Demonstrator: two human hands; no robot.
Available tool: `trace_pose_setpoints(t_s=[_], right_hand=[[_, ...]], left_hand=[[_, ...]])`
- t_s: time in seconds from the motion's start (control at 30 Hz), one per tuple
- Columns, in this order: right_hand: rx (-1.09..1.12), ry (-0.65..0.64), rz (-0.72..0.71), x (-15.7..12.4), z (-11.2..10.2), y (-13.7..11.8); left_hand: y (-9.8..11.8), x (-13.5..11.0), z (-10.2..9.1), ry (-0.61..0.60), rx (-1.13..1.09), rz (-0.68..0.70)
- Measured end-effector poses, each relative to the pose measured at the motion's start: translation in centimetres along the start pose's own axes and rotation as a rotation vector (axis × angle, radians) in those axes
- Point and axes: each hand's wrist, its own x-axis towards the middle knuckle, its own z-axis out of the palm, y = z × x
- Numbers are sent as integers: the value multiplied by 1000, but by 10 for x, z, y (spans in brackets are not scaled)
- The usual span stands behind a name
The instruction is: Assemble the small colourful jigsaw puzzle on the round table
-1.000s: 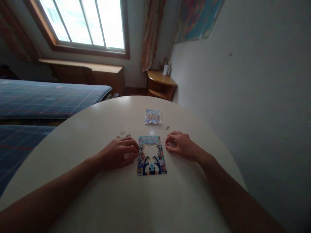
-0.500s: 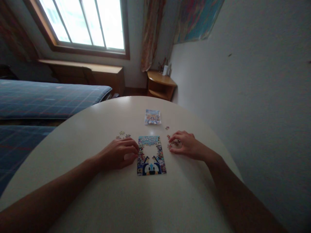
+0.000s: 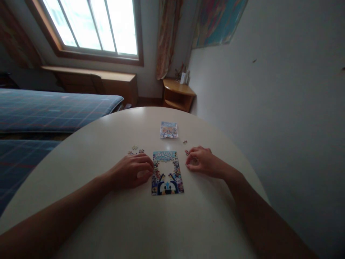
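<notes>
A partly assembled jigsaw puzzle [image 3: 167, 187] lies flat on the table, with a gap in its middle above the blue dog face. At its left edge rests my left hand [image 3: 136, 169], palm down, its fingers loosely bent and the thumb apart from them; the fingertips touch the puzzle border. To the right of the puzzle, my right hand [image 3: 201, 162] has thumb and forefinger brought together on a small puzzle piece, mostly hidden by the fingers. Loose puzzle pieces [image 3: 134, 148] lie beyond my left hand, and another piece [image 3: 185, 142] lies beyond my right.
A small picture sheet [image 3: 169, 130] with a matching design lies farther back on the round white table [image 3: 121, 223]. A plaid mattress [image 3: 54, 111] stands at the left, a wall [image 3: 283, 126] at the right. A corner shelf [image 3: 178, 88] is behind the table.
My right hand has moved slightly left, and its thumb and forefinger have closed together over the loose pieces. My left hand and the puzzle stay in place.
</notes>
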Motion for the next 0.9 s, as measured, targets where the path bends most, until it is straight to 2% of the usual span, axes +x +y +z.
trace_pose_setpoints(t_s=[0.3,0.67,0.9], right_hand=[[16,-9,18,0,-2,1],[7,-35,-53,0,1,-2],[5,-20,-44,0,2,1]], left_hand=[[-1,-1,1,-15,5,4],[0,1,1,10,-1,2],[-3,-1,2,-3,14,12]])
